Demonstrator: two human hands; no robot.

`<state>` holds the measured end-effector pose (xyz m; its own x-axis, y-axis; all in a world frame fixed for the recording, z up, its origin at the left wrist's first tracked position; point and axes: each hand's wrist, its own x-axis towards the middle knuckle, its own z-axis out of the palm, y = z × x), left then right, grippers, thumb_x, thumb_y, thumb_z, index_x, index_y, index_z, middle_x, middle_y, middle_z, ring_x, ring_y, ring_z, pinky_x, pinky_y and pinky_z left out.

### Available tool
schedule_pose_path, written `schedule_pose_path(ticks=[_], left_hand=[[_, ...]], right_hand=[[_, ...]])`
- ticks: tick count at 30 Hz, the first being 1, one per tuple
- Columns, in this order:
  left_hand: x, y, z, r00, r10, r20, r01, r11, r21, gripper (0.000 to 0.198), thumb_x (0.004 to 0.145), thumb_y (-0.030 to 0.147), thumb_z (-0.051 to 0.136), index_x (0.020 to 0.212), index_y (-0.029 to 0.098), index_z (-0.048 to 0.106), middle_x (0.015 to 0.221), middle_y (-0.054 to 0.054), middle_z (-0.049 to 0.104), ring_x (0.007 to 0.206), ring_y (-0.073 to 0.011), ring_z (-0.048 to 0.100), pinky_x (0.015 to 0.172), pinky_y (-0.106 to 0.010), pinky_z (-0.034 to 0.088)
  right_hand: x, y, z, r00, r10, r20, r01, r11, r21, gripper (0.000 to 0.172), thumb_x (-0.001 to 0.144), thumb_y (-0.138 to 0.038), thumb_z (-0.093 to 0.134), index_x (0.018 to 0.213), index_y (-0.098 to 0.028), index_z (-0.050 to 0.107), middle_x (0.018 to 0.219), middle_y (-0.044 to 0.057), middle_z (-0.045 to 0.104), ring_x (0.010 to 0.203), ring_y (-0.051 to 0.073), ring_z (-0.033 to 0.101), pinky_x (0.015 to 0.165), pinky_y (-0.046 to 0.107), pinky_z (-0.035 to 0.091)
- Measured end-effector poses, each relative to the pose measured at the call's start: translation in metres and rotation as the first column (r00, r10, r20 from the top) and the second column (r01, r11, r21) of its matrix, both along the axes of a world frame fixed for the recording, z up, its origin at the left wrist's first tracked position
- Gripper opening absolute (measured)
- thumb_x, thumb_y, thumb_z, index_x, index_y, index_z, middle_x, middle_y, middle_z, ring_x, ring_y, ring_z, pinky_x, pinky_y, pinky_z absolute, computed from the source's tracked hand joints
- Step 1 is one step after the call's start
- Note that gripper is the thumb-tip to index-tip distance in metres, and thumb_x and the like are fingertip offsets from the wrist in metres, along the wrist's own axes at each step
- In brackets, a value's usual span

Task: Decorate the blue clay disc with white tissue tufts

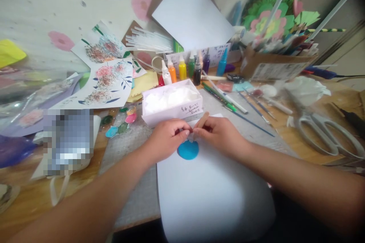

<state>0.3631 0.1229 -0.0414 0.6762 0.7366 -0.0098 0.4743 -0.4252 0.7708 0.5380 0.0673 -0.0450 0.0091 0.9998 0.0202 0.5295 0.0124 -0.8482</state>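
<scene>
Meeting over a white sheet (211, 193) at the bench's (25, 197) near edge, both hands work at one spot. The left hand (168, 136) has thumb and forefinger pinched together at the top edge of a blue disc (188, 150); whether they nip the disc itself or something smaller I cannot tell. The right hand (221, 133) is closed around a wooden stick (202, 120), which slants up and away from the fingers, its lower end hidden between the two hands. The disc lies flat on the sheet's far end, just under the fingertips of both hands. The sheet hangs over the near edge and lies partly on a grey mat (137, 197).

Just beyond the hands stands a white box (172, 102) with handwriting on its near wall and white stuff inside. Behind it is a row of small paint bottles (182, 69). To the right of the box lie pens and brushes (228, 100), slanting across the bench, and further right, near the right edge, white-handled scissors (327, 133). A cardboard box (273, 66) at the far right corner holds tools and a green and pink paper flower (270, 22). Left of the white box lie flower paintings (110, 79) and a small palette (122, 123); clear straws (148, 41) lie behind them.
</scene>
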Motion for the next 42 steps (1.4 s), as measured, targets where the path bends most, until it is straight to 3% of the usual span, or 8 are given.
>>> schedule_pose_path(ticks=[7, 11, 15, 18, 22, 28, 35, 42], left_hand=[[-0.014, 0.005, 0.008, 0.98, 0.174, 0.093, -0.159, 0.977, -0.144, 0.018, 0.085, 0.031, 0.053, 0.09, 0.018, 0.065, 0.079, -0.001, 0.065, 0.063, -0.0127, 0.054, 0.057, -0.025, 0.043], [-0.03, 0.008, 0.024, 0.978, 0.206, 0.015, -0.207, 0.977, 0.058, 0.016, 0.084, 0.033, 0.056, 0.083, 0.02, 0.065, 0.077, 0.0, 0.065, 0.066, -0.0135, 0.055, 0.057, -0.023, 0.04], [-0.038, 0.008, 0.03, 0.962, 0.171, -0.215, -0.111, 0.958, 0.263, 0.013, 0.082, 0.028, 0.056, 0.077, 0.022, 0.067, 0.069, 0.003, 0.065, 0.061, -0.0129, 0.055, 0.054, -0.023, 0.036], [-0.036, 0.007, 0.029, 0.915, 0.175, -0.364, -0.058, 0.948, 0.312, 0.015, 0.081, 0.03, 0.056, 0.083, 0.025, 0.07, 0.062, 0.004, 0.063, 0.056, -0.0139, 0.054, 0.051, -0.024, 0.032], [-0.03, 0.006, 0.024, 0.887, 0.176, -0.426, -0.023, 0.94, 0.339, 0.021, 0.079, 0.033, 0.059, 0.094, 0.026, 0.072, 0.06, 0.002, 0.063, 0.056, -0.0161, 0.054, 0.051, -0.025, 0.03], [-0.025, 0.007, 0.01, 0.876, 0.172, -0.451, 0.004, 0.931, 0.364, 0.025, 0.079, 0.035, 0.059, 0.099, 0.027, 0.072, 0.06, 0.002, 0.064, 0.056, -0.0166, 0.055, 0.052, -0.025, 0.029], [-0.017, 0.007, 0.003, 0.899, 0.179, -0.4, 0.0, 0.913, 0.408, 0.017, 0.079, 0.021, 0.05, 0.075, 0.022, 0.067, 0.063, 0.0, 0.064, 0.059, -0.0163, 0.055, 0.053, -0.026, 0.025], [-0.024, 0.006, 0.009, 0.933, 0.279, -0.228, -0.188, 0.917, 0.352, 0.016, 0.083, 0.027, 0.049, 0.077, 0.022, 0.063, 0.054, 0.006, 0.054, 0.048, -0.0112, 0.047, 0.049, -0.021, 0.031]], right_hand=[[0.005, 0.009, 0.001, 0.999, 0.037, -0.035, -0.04, 0.996, -0.077, 0.012, 0.076, -0.024, 0.06, 0.069, -0.019, 0.069, 0.066, 0.0, 0.067, 0.062, 0.016, 0.058, 0.059, 0.026, 0.039], [0.01, 0.009, 0.004, 0.991, 0.004, -0.137, -0.02, 0.993, -0.115, 0.021, 0.079, -0.033, 0.057, 0.073, -0.016, 0.068, 0.067, 0.002, 0.068, 0.061, 0.016, 0.06, 0.057, 0.026, 0.043], [0.011, 0.006, 0.003, 0.983, -0.029, -0.184, 0.006, 0.992, -0.125, 0.022, 0.078, -0.035, 0.057, 0.076, -0.015, 0.067, 0.072, 0.003, 0.069, 0.066, 0.016, 0.062, 0.061, 0.027, 0.046], [0.009, 0.005, 0.001, 0.981, -0.036, -0.189, 0.012, 0.992, -0.129, 0.019, 0.077, -0.034, 0.059, 0.075, -0.016, 0.067, 0.072, 0.003, 0.07, 0.068, 0.017, 0.063, 0.064, 0.027, 0.046], [0.006, 0.004, 0.0, 0.984, -0.031, -0.178, 0.008, 0.992, -0.128, 0.014, 0.075, -0.029, 0.061, 0.071, -0.019, 0.068, 0.069, 0.001, 0.07, 0.068, 0.018, 0.064, 0.065, 0.027, 0.046], [0.003, 0.005, 0.002, 0.978, -0.034, -0.204, 0.009, 0.992, -0.125, 0.01, 0.071, -0.026, 0.065, 0.065, -0.02, 0.068, 0.067, 0.001, 0.07, 0.067, 0.018, 0.062, 0.064, 0.028, 0.044], [0.017, 0.005, 0.003, 0.916, -0.13, -0.379, 0.092, 0.989, -0.118, 0.026, 0.075, -0.043, 0.061, 0.073, -0.017, 0.063, 0.061, 0.001, 0.061, 0.052, 0.012, 0.051, 0.05, 0.025, 0.04], [0.027, 0.001, 0.016, 0.925, 0.008, -0.38, -0.058, 0.991, -0.12, 0.017, 0.069, -0.033, 0.07, 0.067, -0.017, 0.069, 0.062, 0.001, 0.063, 0.06, 0.013, 0.053, 0.059, 0.027, 0.042]])
